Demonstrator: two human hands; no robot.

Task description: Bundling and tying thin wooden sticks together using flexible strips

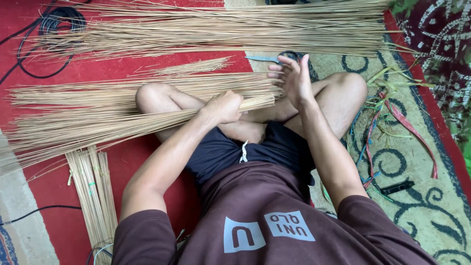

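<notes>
Now the left hand [223, 107] grips the long bundle of thin tan sticks [98, 125]; the open right hand [293, 78] should pat the ends flat and even.

Maroon short-sleeved shirt, seemingly black drawstring shorts.

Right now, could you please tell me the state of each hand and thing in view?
left hand: shut on the bundle
thin tan stick bundle: gripped, lying across the lap
right hand: open, palm at the bundle's end
metal scissors: lying on the mat
</notes>
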